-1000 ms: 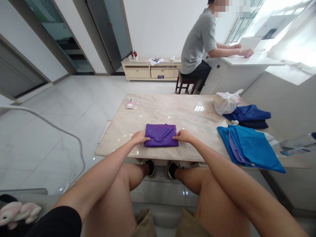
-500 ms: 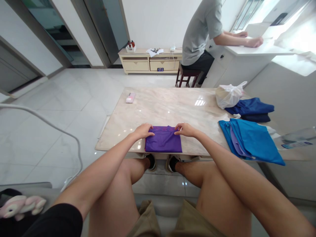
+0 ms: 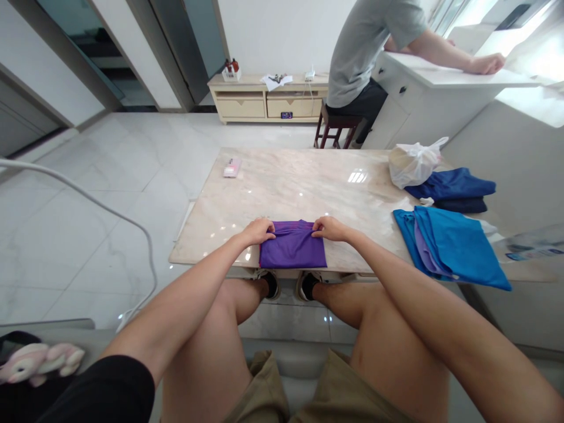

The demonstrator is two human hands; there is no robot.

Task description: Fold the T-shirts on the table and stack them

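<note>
A folded purple cloth (image 3: 293,249) lies flat at the near edge of the marble-topped table (image 3: 282,188). A thin strip of red or pink shows along its left side and near its far edge. My left hand (image 3: 259,231) pinches the cloth's far left corner between thumb and fingers. At the far right corner, my right hand (image 3: 329,228) grips the cloth in the same way. Small creases run across the fabric between the two hands. What lies inside the folds is hidden.
Right on the table are folded bright blue cloths (image 3: 462,241), dark blue cloths (image 3: 458,185), a white plastic bag (image 3: 414,164) and a clear bottle (image 3: 533,244). A small pink packet (image 3: 232,168) sits far left. Beyond, a person (image 3: 365,59) sits on a stool at a white counter.
Both hands stay at the cloth's far corners, and its upper part is slightly more creased. The seated person's arm has moved right along the counter. My view has shifted a little.
</note>
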